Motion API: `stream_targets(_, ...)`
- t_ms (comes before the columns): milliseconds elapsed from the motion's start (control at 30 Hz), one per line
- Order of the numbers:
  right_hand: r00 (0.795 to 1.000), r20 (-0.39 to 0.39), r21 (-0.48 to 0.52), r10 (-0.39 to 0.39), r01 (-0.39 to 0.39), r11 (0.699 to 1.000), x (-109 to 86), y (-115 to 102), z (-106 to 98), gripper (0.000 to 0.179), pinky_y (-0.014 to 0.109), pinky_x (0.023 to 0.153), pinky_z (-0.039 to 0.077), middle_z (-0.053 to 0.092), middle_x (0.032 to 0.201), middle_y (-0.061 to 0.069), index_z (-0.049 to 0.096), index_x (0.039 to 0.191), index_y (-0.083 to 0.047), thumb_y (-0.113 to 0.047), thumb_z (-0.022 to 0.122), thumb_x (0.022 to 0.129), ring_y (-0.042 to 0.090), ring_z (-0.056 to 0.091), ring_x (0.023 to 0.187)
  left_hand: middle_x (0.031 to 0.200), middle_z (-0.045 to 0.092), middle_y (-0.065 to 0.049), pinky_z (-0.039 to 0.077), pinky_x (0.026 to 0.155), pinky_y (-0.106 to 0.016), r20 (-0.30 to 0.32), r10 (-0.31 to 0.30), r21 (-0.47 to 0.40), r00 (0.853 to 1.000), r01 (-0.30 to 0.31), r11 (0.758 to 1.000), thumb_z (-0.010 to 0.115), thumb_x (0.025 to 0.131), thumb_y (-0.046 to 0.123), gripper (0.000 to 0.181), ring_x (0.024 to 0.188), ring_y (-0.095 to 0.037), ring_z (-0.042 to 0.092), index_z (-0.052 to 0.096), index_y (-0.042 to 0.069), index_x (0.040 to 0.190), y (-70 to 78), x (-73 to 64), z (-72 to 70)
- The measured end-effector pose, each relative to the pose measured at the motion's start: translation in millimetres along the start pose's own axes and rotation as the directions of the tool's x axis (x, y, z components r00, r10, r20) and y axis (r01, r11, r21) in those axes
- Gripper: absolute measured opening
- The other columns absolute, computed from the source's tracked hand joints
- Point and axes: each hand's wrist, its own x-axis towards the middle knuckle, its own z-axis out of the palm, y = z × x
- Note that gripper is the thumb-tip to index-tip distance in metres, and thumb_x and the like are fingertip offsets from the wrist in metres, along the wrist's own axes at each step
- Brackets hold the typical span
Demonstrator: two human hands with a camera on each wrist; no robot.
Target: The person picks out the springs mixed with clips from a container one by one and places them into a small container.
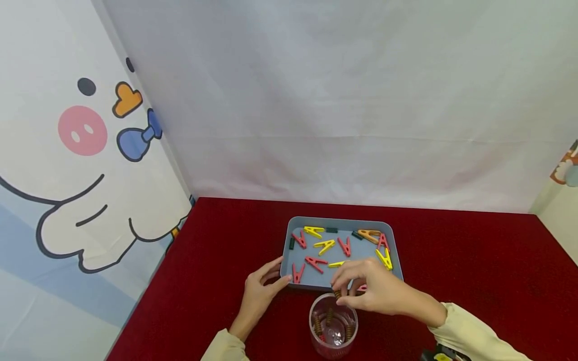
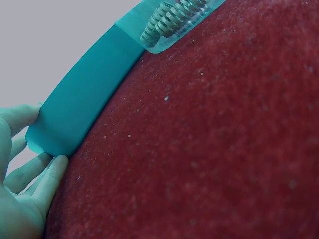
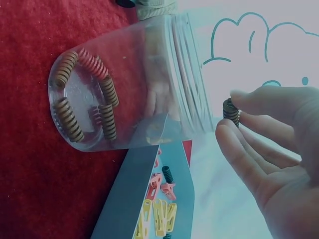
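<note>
My right hand pinches a small bronze-brown coil spring between thumb and fingertips, just above the mouth of a clear plastic jar. Several brown springs and a red spring lie at the bottom of the jar. The left hand touches the near left corner of a blue-grey tray, its fingers fairly straight along the wall. In the tray lie red clips, yellow clips, an orange clip and dark green springs. My right hand hides part of the tray.
Dark red cloth covers the table. Behind it hangs a white curtain, and a cartoon-printed sheet hangs at the left. A dark object sits by the right sleeve at the bottom edge.
</note>
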Motion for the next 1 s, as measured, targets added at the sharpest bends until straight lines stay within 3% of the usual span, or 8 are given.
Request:
stream_targets(167,0.999,0.008,-0.032,-0.039,0.039,0.999,-1.7,-4,1,0.009,0.025,0.058,0.053,0.066,0.097,0.003,0.071,0.09,-0.015,-0.013,0.075,0.083,0.004,0.061,0.07,0.121,0.06,-0.02,0.047,0.087,-0.038,0.002,-0.001,-0.001,1.0,0.001,1.0,0.076,0.081,0.013,0.053,0.108,-0.034,0.057,0.058,0.004,0.13,1.1,0.2,0.0)
stream_targets(367,0.994,0.015,-0.054,-0.109,0.11,0.992,-3.8,-5,4,0.017,0.022,0.053,0.051,0.066,0.096,0.002,0.07,0.091,-0.013,-0.003,0.076,0.079,0.003,0.06,0.067,0.121,0.059,-0.02,0.048,0.085,-0.032,0.008,-0.006,-0.005,1.0,0.006,1.0,0.076,0.082,0.013,0.053,0.109,-0.035,0.057,0.057,0.004,0.13,0.7,0.1,-0.4)
stream_targets(667,0.995,0.035,-0.074,-0.094,0.097,0.993,-6.3,-7,5,0.013,0.021,0.052,0.049,0.066,0.096,-0.001,0.071,0.092,-0.014,-0.01,0.076,0.081,0.001,0.056,0.065,0.124,0.058,-0.019,0.048,0.08,-0.023,0.017,-0.035,-0.013,0.999,0.036,0.999,0.075,0.083,0.014,0.053,0.111,-0.034,0.055,0.056,0.006,0.132,1.8,-0.3,-0.3)
stream_targets(1000,0.99,0.062,-0.198,-0.126,0.136,0.971,-7.1,-11,7,0.015,0.017,0.058,0.047,0.066,0.097,-0.005,0.073,0.09,-0.016,-0.009,0.077,0.078,0.004,0.056,0.072,0.124,0.059,-0.017,0.048,0.079,-0.023,0.011,-0.04,-0.006,0.999,0.041,0.999,0.076,0.082,0.017,0.054,0.111,-0.033,0.055,0.057,0.007,0.132,1.3,-0.5,-0.3)
